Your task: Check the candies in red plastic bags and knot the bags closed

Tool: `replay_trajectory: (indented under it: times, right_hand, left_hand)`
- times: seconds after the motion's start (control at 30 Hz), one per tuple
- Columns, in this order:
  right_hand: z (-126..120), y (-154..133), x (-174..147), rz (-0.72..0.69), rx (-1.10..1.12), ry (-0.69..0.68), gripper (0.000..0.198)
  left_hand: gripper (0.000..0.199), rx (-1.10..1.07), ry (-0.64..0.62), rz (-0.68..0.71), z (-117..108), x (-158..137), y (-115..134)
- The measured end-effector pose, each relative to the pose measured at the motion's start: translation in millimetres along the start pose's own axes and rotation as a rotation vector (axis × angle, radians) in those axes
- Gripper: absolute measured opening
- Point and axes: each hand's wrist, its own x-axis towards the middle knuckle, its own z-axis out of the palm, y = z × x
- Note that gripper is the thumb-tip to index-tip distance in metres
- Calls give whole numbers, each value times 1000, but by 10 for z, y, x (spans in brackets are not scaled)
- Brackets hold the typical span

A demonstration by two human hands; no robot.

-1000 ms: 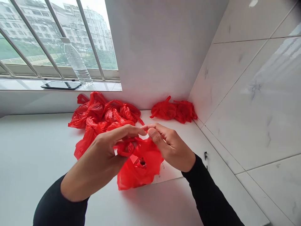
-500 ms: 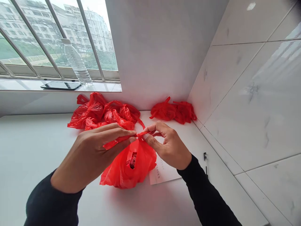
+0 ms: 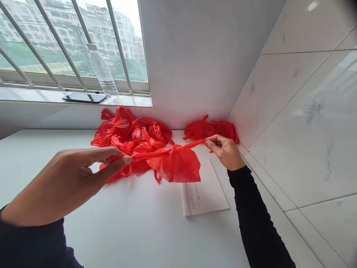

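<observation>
A red plastic bag (image 3: 181, 165) hangs above the table, its two handles stretched out sideways from a knot at its top. My left hand (image 3: 86, 171) pinches one handle between thumb and fingers. The other handle is pinched by my right hand (image 3: 224, 150), farther to the right. Behind the bag lies a heap of red plastic bags (image 3: 122, 128), several of them knotted. Under and beyond the held bag, a notebook (image 3: 210, 193) with rows of handwriting lies open on the table, partly covered from view.
More crumpled red bags (image 3: 209, 128) lie in the back right corner against the tiled wall (image 3: 312, 141). On the window sill stand a water bottle (image 3: 103, 72) and, lying flat, a dark tablet or phone (image 3: 83, 98). The white table (image 3: 139, 227) spreads below.
My hands have moved apart, pulling the bag's handles taut to either side. The bag is higher and farther right, showing more of the notebook. The view has shifted slightly left.
</observation>
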Motion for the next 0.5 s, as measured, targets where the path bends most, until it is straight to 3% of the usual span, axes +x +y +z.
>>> replay_trajectory:
  times: [0.13, 0.2, 0.3, 0.43, 0.5]
  right_hand:
    - [68, -313, -159, -59, 157, 32, 24]
    - [128, -477, -257, -86, 271, 3, 20]
    - [228, -648, -386, -129, 380, -52, 14]
    - [289, -694, -451, -146, 426, -88, 11]
    - [281, -676, -443, -119, 424, -86, 13]
  left_hand:
    - [17, -173, 2, 163, 113, 49, 413]
    - [24, -297, -106, 238, 268, 64, 587]
    - [44, -307, -326, 296, 551, 57, 742]
    - [19, -312, -421, 340, 767, 26, 818]
    - [21, -303, -410, 330, 749, 29, 803]
